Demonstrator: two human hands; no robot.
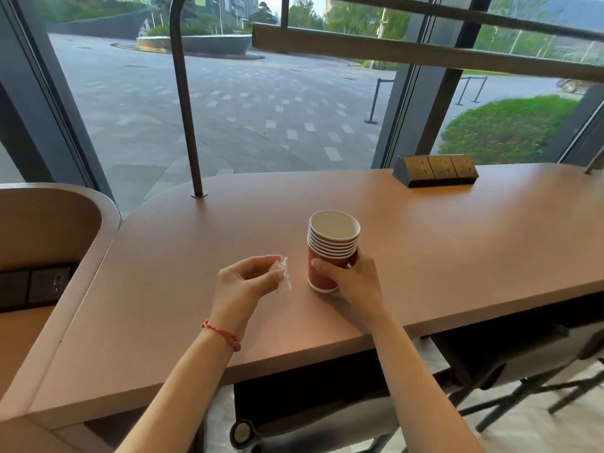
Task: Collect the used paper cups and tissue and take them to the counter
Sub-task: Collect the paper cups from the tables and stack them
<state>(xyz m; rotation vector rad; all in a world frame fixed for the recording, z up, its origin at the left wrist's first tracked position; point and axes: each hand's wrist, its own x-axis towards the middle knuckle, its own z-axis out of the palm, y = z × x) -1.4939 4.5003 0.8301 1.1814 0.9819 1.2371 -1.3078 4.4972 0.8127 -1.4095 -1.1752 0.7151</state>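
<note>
Standing at a long brown worktop [457, 243] that runs along a tall window, a person has both bare arms stretched out over it. Their right hand [351, 276] is wrapped around the side of a stack of red paper cups [330, 250], nested one inside another with the white rims layered at the top; the stack stands upright, its base on or just above the surface, near the middle of the worktop. Just beside it, their left hand [248, 279], with a red bead bracelet [224, 335] at the wrist, pinches a small crumpled white tissue [283, 276] between thumb and fingertips, lifted a little off the surface. The gathering step looks close to done, since no other cups or tissues show on the worktop. A likely next move is to drop the tissue into the top cup, or simply lift both and carry them off; either calls for keeping the stack upright and the grip firm. For room to move: a slim metal post [188, 125] rises from the worktop behind and to the left, a block of power sockets [436, 170] sits well apart at the back right, and the near edge lies close below the forearms, with chair frames [523, 390] tucked underneath.
</note>
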